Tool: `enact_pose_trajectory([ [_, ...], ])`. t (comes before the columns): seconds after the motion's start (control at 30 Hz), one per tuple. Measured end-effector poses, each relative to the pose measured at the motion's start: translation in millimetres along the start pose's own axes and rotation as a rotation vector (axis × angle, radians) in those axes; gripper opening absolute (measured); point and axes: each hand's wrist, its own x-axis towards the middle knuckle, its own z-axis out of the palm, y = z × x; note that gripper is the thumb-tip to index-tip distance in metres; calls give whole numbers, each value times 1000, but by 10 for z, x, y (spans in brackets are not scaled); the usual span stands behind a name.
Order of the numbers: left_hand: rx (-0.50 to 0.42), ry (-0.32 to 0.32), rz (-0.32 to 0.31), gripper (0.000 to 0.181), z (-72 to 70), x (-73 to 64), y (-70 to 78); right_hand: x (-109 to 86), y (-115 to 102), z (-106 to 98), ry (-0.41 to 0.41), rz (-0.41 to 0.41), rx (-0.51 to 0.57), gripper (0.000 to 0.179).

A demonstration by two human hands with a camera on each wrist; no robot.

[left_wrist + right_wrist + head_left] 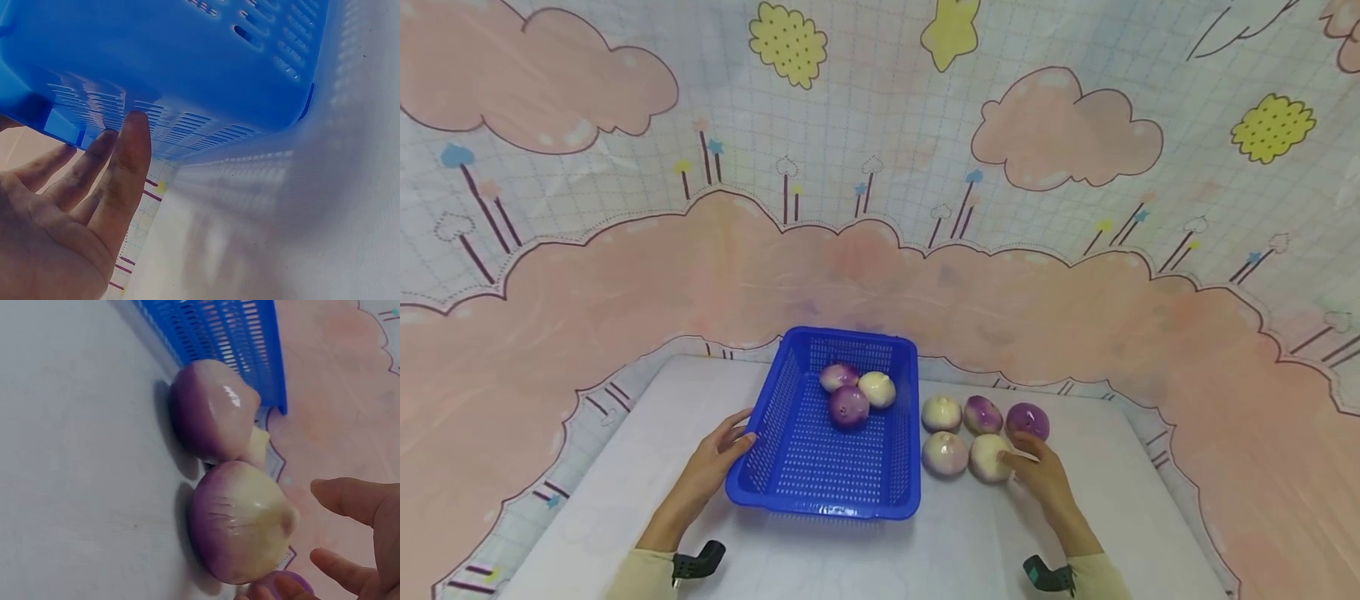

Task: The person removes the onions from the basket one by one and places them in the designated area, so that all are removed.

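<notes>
A blue slotted plastic basket (pixel 820 503) stands left of a group of glossy purple-and-white onions. Three onions, among them a purple onion (pixel 848 407), lie together in it. My left hand (pixel 706 467) rests against the basket's left side, thumb at the rim. In the left wrist view its fingers (pixel 128 169) extend along the outer wall. My right hand (pixel 1039 477) hovers with spread fingers over the pale onion (pixel 990 459) at the front right and the purple onion (pixel 1027 421) behind it. In the right wrist view, thumb and forefinger stand apart from the pale onion.
Beside the basket's right wall sit more onions: a pinkish onion (pixel 945 454), a white onion (pixel 942 412) and a purple-white onion (pixel 982 414). Everything stands on a white table (pixel 955 550). A patterned curtain (pixel 850 275) hangs behind the table and down its sides.
</notes>
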Motion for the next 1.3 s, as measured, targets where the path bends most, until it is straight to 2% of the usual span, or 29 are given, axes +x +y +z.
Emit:
enact_pose_trajectory([
  [0.23,8,2,-8,67,1,-8,21,-91,-130,-110,63,-34,5,54],
  [0.43,7,-4,-1,67,-21,6,30,-131,-239,-105,90,-53,31,53],
  [0.7,14,-1,-7,67,-35,7,45,-184,-321,-38,64,-117,41,53],
  [0.93,32,2,-17,67,-10,-40,2,-246,-365,12,34,-127,28,56],
  [1.3,23,-2,7,66,-8,-2,3,-323,-576,160,-14,-182,120,55],
])
